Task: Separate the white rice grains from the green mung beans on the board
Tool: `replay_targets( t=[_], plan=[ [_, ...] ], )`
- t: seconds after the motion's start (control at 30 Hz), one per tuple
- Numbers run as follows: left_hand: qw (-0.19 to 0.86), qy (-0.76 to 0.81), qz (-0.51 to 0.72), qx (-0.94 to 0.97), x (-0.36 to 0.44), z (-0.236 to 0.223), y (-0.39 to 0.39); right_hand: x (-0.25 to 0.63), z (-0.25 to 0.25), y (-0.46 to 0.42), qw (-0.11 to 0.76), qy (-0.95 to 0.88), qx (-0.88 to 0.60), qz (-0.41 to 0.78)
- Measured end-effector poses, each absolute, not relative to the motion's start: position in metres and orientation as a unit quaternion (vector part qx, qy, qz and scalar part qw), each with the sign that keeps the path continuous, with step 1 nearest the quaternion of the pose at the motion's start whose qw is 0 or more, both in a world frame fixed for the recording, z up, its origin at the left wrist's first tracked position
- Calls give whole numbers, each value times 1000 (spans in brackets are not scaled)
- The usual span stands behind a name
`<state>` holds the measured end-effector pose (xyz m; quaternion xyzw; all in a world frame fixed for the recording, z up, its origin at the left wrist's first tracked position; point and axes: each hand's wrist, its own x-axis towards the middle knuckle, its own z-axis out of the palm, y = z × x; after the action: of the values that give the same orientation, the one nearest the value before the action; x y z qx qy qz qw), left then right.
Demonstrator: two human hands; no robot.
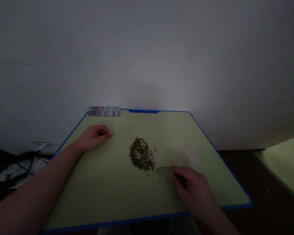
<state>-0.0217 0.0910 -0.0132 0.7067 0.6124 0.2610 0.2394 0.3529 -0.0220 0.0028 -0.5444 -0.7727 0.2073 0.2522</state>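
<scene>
A pile of small dark green beans [136, 156], like mung beans, lies mid-table with pale grains mixed in along its right side. My right hand [194, 186] pinches a clear curved plastic piece that looks like a protractor [164, 170]; its curved edge points at the pile's lower right, and my fingers hide the rest. Beyond that hand is a separate small heap of whitish grains [189, 155], like rice. My left hand [94, 137] rests on the table left of the beans, fingers curled in and nothing visible in them.
The light green tabletop [107, 189] has a blue rim and stands against a pale wall [147, 58]. A blurred-out strip [104, 111] lies at its back left corner. Dark cables [19, 166] are on the left; another light surface [284, 163] is at the right.
</scene>
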Motion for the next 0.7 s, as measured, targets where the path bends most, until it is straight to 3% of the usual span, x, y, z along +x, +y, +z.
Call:
replay_targets(
  t=[0.7],
  plan=[
    [259,614,273,694,-18,-10,90,363,3,3,261,-702,-647,144]
  ],
)
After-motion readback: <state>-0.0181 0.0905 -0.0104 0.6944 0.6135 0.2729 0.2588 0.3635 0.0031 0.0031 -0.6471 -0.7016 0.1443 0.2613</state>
